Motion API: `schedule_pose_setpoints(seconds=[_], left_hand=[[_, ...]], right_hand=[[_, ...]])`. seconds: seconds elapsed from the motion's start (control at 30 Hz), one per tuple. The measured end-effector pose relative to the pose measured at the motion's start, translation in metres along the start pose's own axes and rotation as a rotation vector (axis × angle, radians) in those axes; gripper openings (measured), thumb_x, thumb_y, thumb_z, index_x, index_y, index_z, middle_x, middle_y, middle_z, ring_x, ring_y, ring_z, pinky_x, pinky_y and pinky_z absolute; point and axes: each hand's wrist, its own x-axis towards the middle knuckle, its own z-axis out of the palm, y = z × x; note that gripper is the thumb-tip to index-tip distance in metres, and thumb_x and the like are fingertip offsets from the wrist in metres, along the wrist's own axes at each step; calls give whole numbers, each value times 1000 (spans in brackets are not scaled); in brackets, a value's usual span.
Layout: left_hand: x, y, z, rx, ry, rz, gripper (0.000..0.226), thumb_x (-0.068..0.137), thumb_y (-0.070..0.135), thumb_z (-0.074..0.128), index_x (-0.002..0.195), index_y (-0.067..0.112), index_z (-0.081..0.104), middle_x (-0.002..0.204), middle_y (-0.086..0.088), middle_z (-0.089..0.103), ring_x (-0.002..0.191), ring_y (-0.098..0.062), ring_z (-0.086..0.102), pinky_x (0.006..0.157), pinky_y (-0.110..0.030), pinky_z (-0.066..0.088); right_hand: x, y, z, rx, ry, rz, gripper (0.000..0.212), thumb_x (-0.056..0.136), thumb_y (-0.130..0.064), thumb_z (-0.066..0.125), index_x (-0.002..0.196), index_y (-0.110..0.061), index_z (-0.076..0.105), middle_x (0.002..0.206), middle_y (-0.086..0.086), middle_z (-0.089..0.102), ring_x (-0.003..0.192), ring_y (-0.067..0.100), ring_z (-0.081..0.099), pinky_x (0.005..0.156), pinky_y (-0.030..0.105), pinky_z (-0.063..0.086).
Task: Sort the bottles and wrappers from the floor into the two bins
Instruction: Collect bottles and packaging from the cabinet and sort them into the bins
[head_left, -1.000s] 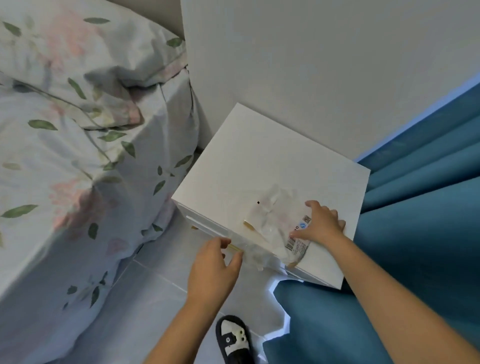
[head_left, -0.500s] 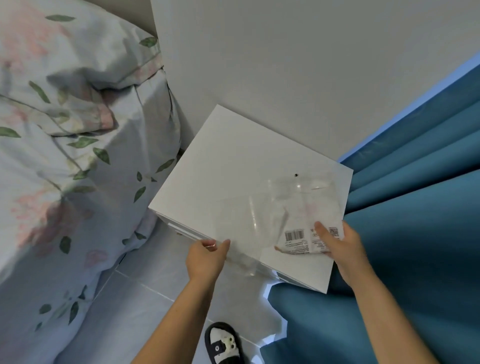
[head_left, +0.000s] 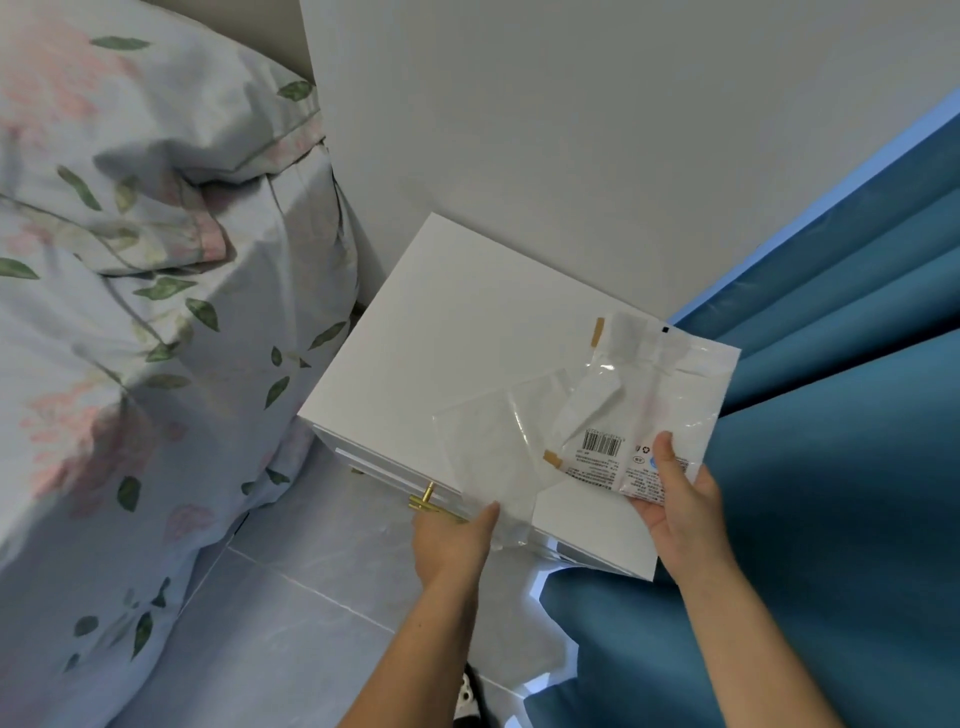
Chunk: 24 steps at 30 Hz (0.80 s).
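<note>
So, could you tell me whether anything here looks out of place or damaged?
Nothing looks damaged. Both hands hold empty, crumpled plastic wrappers above the white nightstand: a clear one in the left, a barcoded one in the right.

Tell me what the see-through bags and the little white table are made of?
The plain wrapper in the left hand and the printed wrapper in the right hand look like thin clear plastic film: glossy, creased, see-through. The nightstand looks like smooth, matte white painted board, perhaps wood. Its handle looks like shiny brass-coloured metal.

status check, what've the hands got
Left hand pinching clear wrapper. Right hand gripping barcoded wrapper. Both above white nightstand. No bins in view.
</note>
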Motion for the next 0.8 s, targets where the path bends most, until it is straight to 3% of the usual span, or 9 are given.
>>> schedule_pose_setpoints(seconds=[0.13,0.2,0.37,0.43,0.5,0.6,0.67,0.73,0.8], left_hand=[[8,-11,-2,-143,-6,59,10,76,25,68,74,15,68,79,-12,73,84,-32,70,84,-46,56],[6,-13,-14,-204,5,133,18,81,24,63,66,15,67,73,-11,73,81,-31,70,83,-47,56],[-3,-15,-52,-165,50,321,17,90,23,58,75,22,65,73,0,68,72,-21,66,76,-40,57],[-12,-10,-69,-57,98,473,20,90,20,57,71,22,62,64,5,61,57,-11,56,57,-28,48],[-23,-6,-89,-21,129,568,20,89,16,55,70,17,60,64,5,57,55,-6,48,54,-22,38],[-44,-2,-121,-121,25,578,23,90,15,52,68,14,58,67,3,56,61,-9,48,63,-29,39],[-59,1,-141,-312,-118,550,32,90,13,48,62,17,63,65,3,60,62,-10,54,67,-32,41],[-70,0,-161,-518,-253,450,48,89,6,41,48,20,63,54,7,59,53,-7,53,66,-30,39],[-77,-5,-182,-705,-392,379,31,78,11,49,52,18,64,55,2,59,52,-11,55,62,-31,40]], right_hand=[[-6,10,-8,-9,13,24,50,56,-43,73,100,-22,65,97,3,74,90,19,70,65,33,60],[-9,12,-13,-12,18,33,52,53,-45,73,100,-23,65,94,0,74,88,17,70,60,29,58],[-19,12,-19,-28,24,9,68,40,-55,83,99,-23,67,96,1,75,84,13,73,61,29,59],[-25,9,-17,-25,-16,3,55,50,-49,77,98,-23,67,97,2,75,88,14,72,61,30,58],[-32,7,-14,-19,-88,6,40,65,-42,70,99,-23,67,96,0,75,93,16,71,63,30,58],[-46,7,-2,-41,-212,29,31,74,-43,67,99,-25,70,103,1,74,100,19,69,78,37,58],[-58,10,11,-119,-324,74,48,58,-55,81,97,-27,73,108,4,73,105,22,67,91,44,53],[-69,18,27,-219,-491,135,62,43,-58,87,95,-26,75,104,4,74,99,21,69,88,42,55],[-83,30,49,-340,-612,196,58,49,-50,87,97,-21,71,97,3,75,93,20,71,82,36,57]])
